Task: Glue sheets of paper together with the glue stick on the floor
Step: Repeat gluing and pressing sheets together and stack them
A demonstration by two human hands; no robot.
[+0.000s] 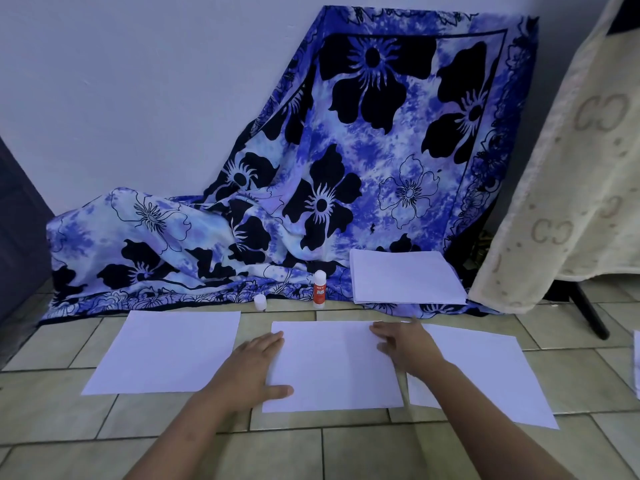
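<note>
Far-right sheet (636, 363) — partly out of frame; glue stick (319, 289) label — illegible.

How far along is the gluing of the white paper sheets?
Looks done: the red-and-white glue stick is set down upright, a small white cap beside it. In hand: the left hand and right hand press flat on the middle white paper sheet, next to the right white sheet. Left: the left white sheet lies apart; the white paper stack waits.
</note>
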